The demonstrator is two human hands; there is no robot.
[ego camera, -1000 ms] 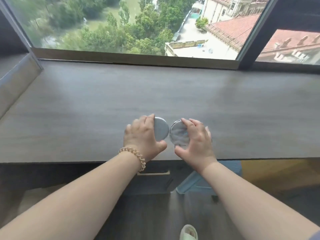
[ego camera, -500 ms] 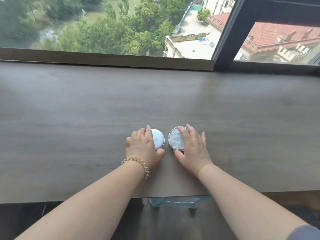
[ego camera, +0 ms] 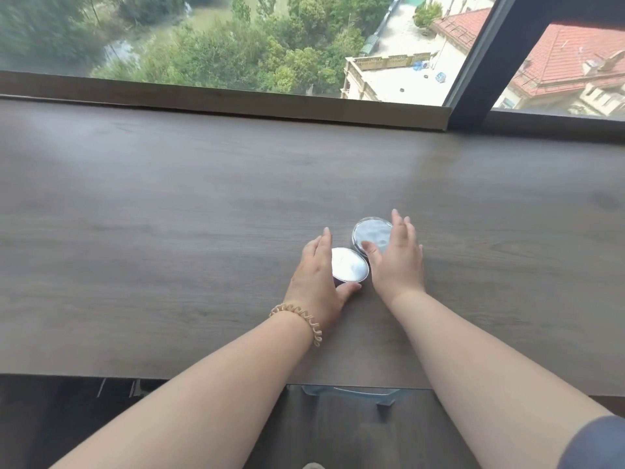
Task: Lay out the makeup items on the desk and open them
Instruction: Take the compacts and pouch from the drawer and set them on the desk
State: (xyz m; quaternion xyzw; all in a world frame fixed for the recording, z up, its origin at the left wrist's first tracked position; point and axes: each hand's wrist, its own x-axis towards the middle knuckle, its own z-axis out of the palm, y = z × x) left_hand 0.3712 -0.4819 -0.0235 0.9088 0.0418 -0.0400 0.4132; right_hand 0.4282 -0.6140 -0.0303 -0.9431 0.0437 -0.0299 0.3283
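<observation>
Two round silver compacts lie side by side on the dark wooden desk (ego camera: pixel 169 231). The nearer compact (ego camera: pixel 350 269) sits against my left hand (ego camera: pixel 314 275), whose fingers stretch straight along its left side while the thumb touches its front edge. Just behind and to the right lies the farther compact (ego camera: pixel 372 233). My right hand (ego camera: pixel 399 262) covers its right side with straight fingers, thumb at its near edge. Both lids look closed and reflect the sky.
A wooden window ledge (ego camera: pixel 220 99) and a dark window post (ego camera: pixel 480 62) bound the desk at the back. A clear bluish box (ego camera: pixel 348 392) shows under the desk's front edge. A coiled tie (ego camera: pixel 301 316) circles my left wrist.
Both compacts have moved farther onto the desk, the right one ahead of the left. My fingers have straightened from their curled hold on them.
</observation>
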